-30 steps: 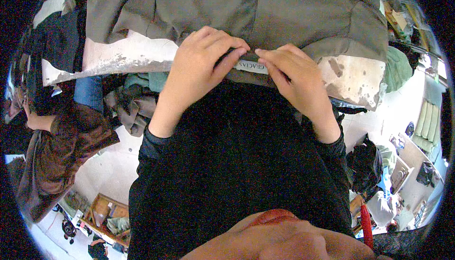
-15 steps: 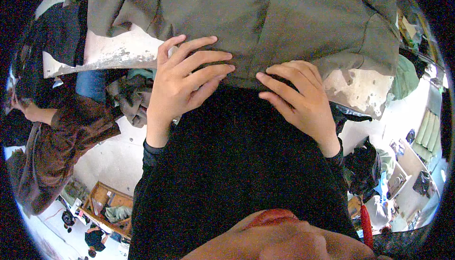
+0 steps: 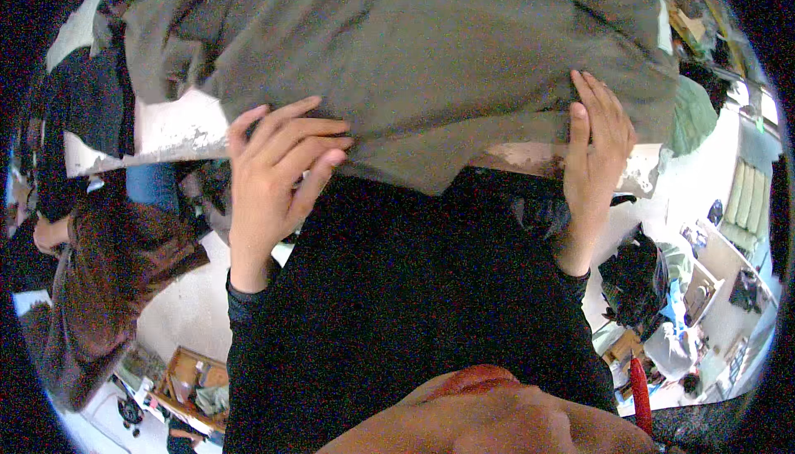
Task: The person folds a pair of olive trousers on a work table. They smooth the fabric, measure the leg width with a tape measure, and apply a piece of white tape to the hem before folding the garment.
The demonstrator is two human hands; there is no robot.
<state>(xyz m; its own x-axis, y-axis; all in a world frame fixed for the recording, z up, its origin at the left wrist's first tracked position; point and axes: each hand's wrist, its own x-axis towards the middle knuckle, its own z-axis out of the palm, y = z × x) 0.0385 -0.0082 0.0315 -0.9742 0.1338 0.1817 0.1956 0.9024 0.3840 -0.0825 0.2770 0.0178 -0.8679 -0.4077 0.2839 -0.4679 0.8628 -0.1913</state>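
Both grips lie open, left hand (image 3: 277, 172) and right hand (image 3: 598, 144) flat on olive garment (image 3: 414, 57).

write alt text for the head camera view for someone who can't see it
Seen from above, a person presses both bare hands onto the near edge of an olive-grey garment spread over a worn white table: the left hand with fingers spread, the right hand flat, set wide apart. Another person in a brown top sits to the left, beside clutter on the floor.

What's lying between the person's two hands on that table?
In the head view, only the olive-grey garment spans between the left hand and right hand, both resting on its near edge.
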